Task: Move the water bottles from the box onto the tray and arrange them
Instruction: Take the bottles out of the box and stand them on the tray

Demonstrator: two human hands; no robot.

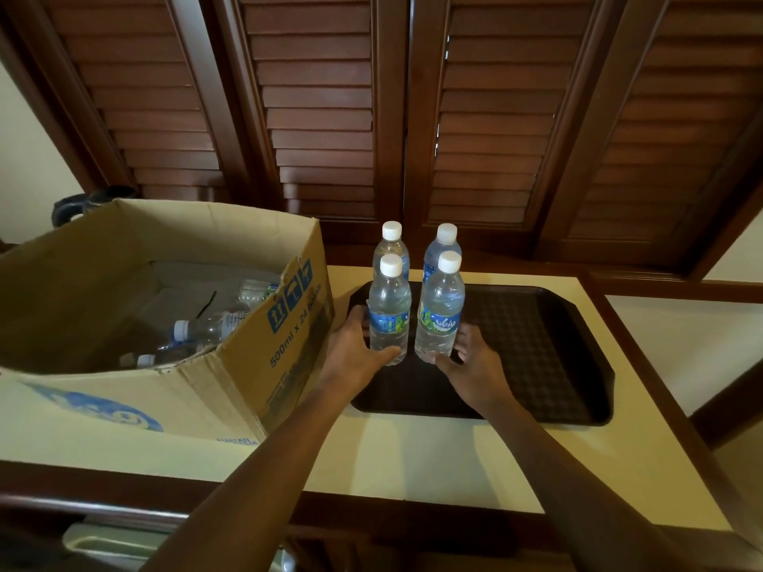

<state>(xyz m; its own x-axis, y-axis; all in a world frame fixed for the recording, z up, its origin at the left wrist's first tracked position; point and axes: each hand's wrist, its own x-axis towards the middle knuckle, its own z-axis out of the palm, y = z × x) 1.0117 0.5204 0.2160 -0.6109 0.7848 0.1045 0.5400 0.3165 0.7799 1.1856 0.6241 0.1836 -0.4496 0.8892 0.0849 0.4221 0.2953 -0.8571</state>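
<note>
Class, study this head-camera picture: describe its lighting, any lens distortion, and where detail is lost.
Head view: dim, warm light; daylight slips through slits in the louvred shutters. Wide-angle distortion splays the shutter frames outward and bends the table edge. The dark tray shows little texture on its near left side. The bottles in the box sit in shadow and look soft; the four upright bottles are sharp.

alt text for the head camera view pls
Two hands, left and right, steady the front two of four upright water bottles on a dark tray. A cardboard box at left holds more bottles.
</note>
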